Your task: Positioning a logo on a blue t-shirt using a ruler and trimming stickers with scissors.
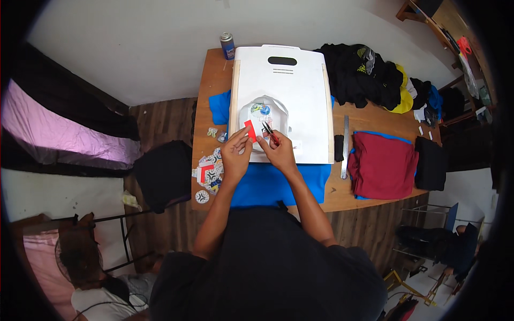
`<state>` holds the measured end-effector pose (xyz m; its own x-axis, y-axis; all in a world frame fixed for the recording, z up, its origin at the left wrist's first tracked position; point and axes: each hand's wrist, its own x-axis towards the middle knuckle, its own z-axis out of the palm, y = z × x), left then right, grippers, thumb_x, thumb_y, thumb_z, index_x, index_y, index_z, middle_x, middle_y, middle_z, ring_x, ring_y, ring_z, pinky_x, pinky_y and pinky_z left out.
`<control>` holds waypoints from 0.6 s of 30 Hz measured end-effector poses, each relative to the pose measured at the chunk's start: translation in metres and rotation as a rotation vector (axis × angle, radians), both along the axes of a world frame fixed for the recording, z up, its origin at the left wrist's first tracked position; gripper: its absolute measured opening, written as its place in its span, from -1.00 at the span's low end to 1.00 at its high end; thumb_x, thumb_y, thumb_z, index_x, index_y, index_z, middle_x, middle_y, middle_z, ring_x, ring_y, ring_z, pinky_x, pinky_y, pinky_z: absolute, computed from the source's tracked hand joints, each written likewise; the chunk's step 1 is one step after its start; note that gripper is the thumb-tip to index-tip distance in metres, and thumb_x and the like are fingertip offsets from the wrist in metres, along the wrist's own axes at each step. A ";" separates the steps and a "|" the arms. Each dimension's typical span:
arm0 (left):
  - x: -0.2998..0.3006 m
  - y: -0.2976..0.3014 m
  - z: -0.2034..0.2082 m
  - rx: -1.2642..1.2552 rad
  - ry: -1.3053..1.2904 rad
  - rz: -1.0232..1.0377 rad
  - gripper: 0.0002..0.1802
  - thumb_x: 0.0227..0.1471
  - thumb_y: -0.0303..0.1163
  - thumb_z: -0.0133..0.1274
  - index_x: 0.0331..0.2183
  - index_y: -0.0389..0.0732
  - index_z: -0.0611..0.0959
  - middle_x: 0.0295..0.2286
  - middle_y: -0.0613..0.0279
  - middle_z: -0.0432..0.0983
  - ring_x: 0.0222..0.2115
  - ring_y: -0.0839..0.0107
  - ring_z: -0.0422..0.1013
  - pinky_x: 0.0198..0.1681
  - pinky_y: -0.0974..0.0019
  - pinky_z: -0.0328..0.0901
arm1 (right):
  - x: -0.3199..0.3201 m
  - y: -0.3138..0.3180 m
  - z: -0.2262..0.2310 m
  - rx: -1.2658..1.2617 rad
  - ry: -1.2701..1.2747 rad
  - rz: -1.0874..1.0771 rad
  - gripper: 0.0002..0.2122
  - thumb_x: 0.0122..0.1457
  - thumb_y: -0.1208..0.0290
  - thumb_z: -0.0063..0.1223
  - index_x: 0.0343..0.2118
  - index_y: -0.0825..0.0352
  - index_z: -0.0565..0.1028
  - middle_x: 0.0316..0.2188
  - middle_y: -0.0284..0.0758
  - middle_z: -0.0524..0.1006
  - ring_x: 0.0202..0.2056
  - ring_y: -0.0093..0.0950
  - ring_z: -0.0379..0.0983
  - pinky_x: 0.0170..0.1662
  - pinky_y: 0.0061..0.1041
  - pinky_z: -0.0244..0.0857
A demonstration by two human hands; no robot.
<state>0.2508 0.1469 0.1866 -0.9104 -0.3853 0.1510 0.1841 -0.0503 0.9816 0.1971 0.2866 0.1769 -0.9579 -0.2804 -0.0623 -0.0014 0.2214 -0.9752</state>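
Note:
My left hand (238,151) pinches a small red strip (249,129) between its fingertips. In my right hand (279,153) are small scissors (271,133) with dark blades and red on the handle, their blades pointing away from me. Both hands are close together over the near half of a large white flat case (308,107) with a dark oval slot at its far end. Behind the fingers, a pale rounded patch (281,113) on the case holds colourful printed pieces. Blue cloth (278,179) lies under the case's near edge.
Cut printed pieces (214,174) lie left on the wooden table (342,188). A spray can (227,46) stands at the far left corner. To the right are a steel ruler (345,147), folded maroon cloth (383,165), black cloth (430,163) and a heap of dark clothes (350,69).

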 end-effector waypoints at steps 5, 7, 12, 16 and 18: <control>0.000 0.002 -0.001 0.007 -0.021 -0.003 -0.58 0.17 -0.67 0.09 0.08 -0.41 0.55 -0.04 0.08 0.53 -0.12 0.48 0.51 -0.08 0.50 0.40 | 0.002 -0.004 -0.005 -0.066 -0.032 0.007 -0.79 0.27 0.33 0.18 -0.30 0.42 0.53 -0.67 -0.54 0.22 -0.58 -0.77 0.06 -0.54 -0.60 -0.02; -0.001 0.003 -0.002 -0.022 -0.003 0.000 -0.58 0.17 -0.68 0.09 0.08 -0.42 0.55 -0.04 0.08 0.53 -0.12 0.48 0.51 -0.08 0.50 0.40 | 0.002 -0.005 -0.015 -0.214 0.000 -0.014 -0.78 0.27 0.33 0.18 -0.30 0.43 0.53 -0.67 -0.55 0.22 -0.58 -0.77 0.06 -0.54 -0.60 -0.02; -0.001 0.001 -0.003 0.018 -0.013 0.002 -0.58 0.16 -0.68 0.09 0.08 -0.42 0.55 -0.03 0.08 0.51 -0.11 0.46 0.51 -0.05 0.49 0.40 | 0.003 -0.002 0.000 -0.148 -0.053 -0.025 -0.78 0.28 0.33 0.17 -0.31 0.44 0.52 -0.66 -0.54 0.22 -0.56 -0.77 0.07 -0.53 -0.61 -0.01; 0.001 0.001 -0.001 0.001 -0.016 -0.022 -0.57 0.16 -0.69 0.09 0.08 -0.41 0.56 -0.03 0.09 0.50 -0.11 0.45 0.51 -0.04 0.48 0.40 | 0.003 -0.002 0.000 -0.043 -0.014 0.007 -0.78 0.29 0.33 0.16 -0.33 0.43 0.51 -0.66 -0.54 0.21 -0.57 -0.76 0.07 -0.53 -0.60 0.00; 0.000 0.002 -0.002 0.005 -0.023 -0.027 -0.57 0.15 -0.69 0.09 0.08 -0.41 0.56 -0.03 0.09 0.50 -0.11 0.45 0.51 -0.04 0.47 0.41 | 0.001 -0.003 -0.018 -0.090 -0.012 0.003 -0.77 0.29 0.33 0.16 -0.34 0.43 0.51 -0.67 -0.53 0.22 -0.57 -0.75 0.08 -0.53 -0.58 0.01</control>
<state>0.2512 0.1491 0.1849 -0.9236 -0.3613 0.1279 0.1598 -0.0598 0.9853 0.1982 0.2836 0.1594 -0.9564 -0.2879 -0.0483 0.0099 0.1332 -0.9910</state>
